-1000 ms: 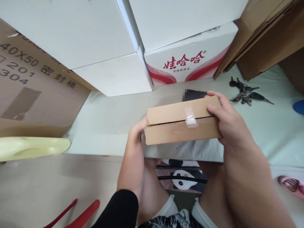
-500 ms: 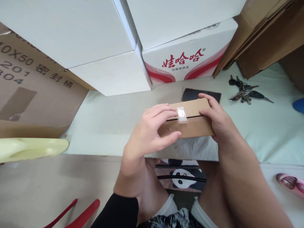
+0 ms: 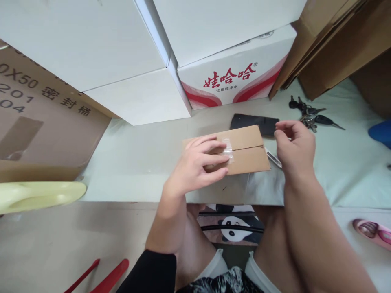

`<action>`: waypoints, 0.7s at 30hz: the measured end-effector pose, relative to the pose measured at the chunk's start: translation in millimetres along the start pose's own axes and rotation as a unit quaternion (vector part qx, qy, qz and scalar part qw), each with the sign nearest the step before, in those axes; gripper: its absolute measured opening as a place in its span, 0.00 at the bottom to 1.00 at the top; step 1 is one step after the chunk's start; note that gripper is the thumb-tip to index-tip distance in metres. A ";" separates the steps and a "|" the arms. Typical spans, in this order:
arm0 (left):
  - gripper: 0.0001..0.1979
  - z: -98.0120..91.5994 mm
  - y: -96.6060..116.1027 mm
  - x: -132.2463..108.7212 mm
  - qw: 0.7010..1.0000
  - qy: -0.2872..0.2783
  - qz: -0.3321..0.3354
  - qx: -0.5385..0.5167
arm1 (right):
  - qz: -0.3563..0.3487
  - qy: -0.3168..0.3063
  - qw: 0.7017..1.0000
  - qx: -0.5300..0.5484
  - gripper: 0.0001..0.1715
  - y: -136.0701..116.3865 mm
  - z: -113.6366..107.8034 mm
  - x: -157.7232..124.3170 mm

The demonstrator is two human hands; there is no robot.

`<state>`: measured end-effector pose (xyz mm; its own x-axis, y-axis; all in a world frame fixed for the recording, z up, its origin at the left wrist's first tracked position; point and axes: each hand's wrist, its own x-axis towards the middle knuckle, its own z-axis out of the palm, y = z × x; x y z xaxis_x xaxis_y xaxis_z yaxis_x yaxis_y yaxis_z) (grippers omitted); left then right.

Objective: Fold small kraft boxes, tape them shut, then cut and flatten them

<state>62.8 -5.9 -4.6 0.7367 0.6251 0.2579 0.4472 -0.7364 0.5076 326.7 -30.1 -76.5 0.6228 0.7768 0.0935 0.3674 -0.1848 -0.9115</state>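
Note:
A small brown cardboard box [image 3: 244, 152] lies flat on the pale green surface [image 3: 137, 158], with a strip of clear tape [image 3: 227, 147] across its seam. My left hand [image 3: 195, 167] rests on the box's left half, fingers stretched flat over the top and touching the tape. My right hand [image 3: 295, 146] hovers just right of the box and clear of it, fingers curled with thumb and forefinger pinched together; what they hold, if anything, is too small to see. A thin metal object [image 3: 273, 158] lies beside the box's right edge, below that hand.
A black phone [image 3: 253, 122] lies behind the box and a bunch of keys [image 3: 311, 114] to its right. White cartons [image 3: 232, 69] and brown cardboard [image 3: 45, 118] stand at the back. A yellow plastic piece [image 3: 39, 194] and red handles [image 3: 100, 274] sit on the left.
The box went from held up in both hands to lying flat on the surface. My left hand came onto its top by the tape. My right hand let go and drew off to the right.

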 end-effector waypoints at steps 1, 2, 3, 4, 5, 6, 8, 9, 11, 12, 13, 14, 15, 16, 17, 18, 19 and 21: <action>0.11 -0.2 0.2 0.3 1.000 -0.003 -0.004 -0.001 | -0.005 -0.003 0.998 -0.058 0.14 5.1 -1.8 2.9; 0.11 -0.6 0.6 0.8 1.000 -0.008 -0.008 -0.003 | -0.003 -0.024 0.994 -0.111 0.14 9.2 -2.8 4.8; 0.11 -1.2 1.3 1.3 1.000 -0.013 -0.012 -0.005 | 0.004 -0.053 0.986 -0.157 0.13 12.2 -2.8 5.8; 0.11 -1.9 2.2 1.9 1.000 -0.019 -0.017 -0.007 | 0.013 -0.087 0.976 -0.198 0.14 14.2 -2.1 6.0; 0.11 -2.8 3.3 2.4 0.999 -0.025 -0.023 -0.009 | 0.022 -0.119 0.964 -0.235 0.15 15.3 -0.7 5.5; 0.12 -3.6 4.5 2.9 0.999 -0.031 -0.028 -0.010 | 0.028 -0.146 0.951 -0.271 0.16 15.6 1.0 4.7; 0.14 -4.8 6.5 3.5 0.998 -0.040 -0.037 -0.010 | 0.033 -0.176 0.935 -0.307 0.15 14.9 4.2 2.9; 0.14 -5.1 7.1 3.6 0.998 -0.045 -0.038 -0.008 | 0.036 -0.184 0.931 -0.312 0.14 14.0 5.0 2.3; 0.15 -4.7 7.3 3.4 0.998 -0.048 -0.032 0.000 | 0.048 -0.178 0.934 -0.305 0.10 11.1 4.4 2.2; 0.15 -4.1 6.8 3.2 0.999 -0.046 -0.027 0.005 | 0.048 -0.160 0.943 -0.288 0.08 9.1 2.8 2.8; 0.15 -3.3 6.2 3.0 0.999 -0.044 -0.021 0.009 | 0.044 -0.135 0.953 -0.266 0.07 6.3 0.5 3.8; 0.15 -2.4 5.5 2.7 0.999 -0.040 -0.017 0.012 | 0.036 -0.105 0.963 -0.245 0.06 2.9 -2.3 5.2; 0.14 -1.6 4.7 2.5 0.999 -0.037 -0.015 0.014 | 0.026 -0.070 0.973 -0.220 0.05 -1.4 -5.4 6.9; 0.14 -0.8 4.1 2.3 0.999 -0.035 -0.015 0.015 | 0.015 -0.028 0.983 -0.180 0.06 -6.4 -8.7 8.6; 0.13 -0.1 3.7 2.1 0.999 -0.035 -0.018 0.016 | 0.006 0.020 0.992 -0.120 0.06 -12.0 -11.9 10.3; 0.13 0.4 3.4 2.0 0.999 -0.034 -0.020 0.017 | 0.000 0.074 0.997 -0.039 0.06 -18.1 -15.0 11.5; 0.13 0.7 3.4 1.9 0.999 -0.033 -0.021 0.017 | -0.010 0.131 0.989 0.065 0.07 -24.5 -17.8 12.0; 0.13 1.0 3.8 1.7 0.999 -0.030 -0.018 0.018 | -0.035 0.207 0.941 0.267 0.10 -37.3 -22.8 9.7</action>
<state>66.3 -7.8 -3.1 0.7487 0.6354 0.1889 0.4910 -0.7231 0.4859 334.9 -29.5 -32.4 0.8665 0.4539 0.2078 0.0875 0.2717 -0.9584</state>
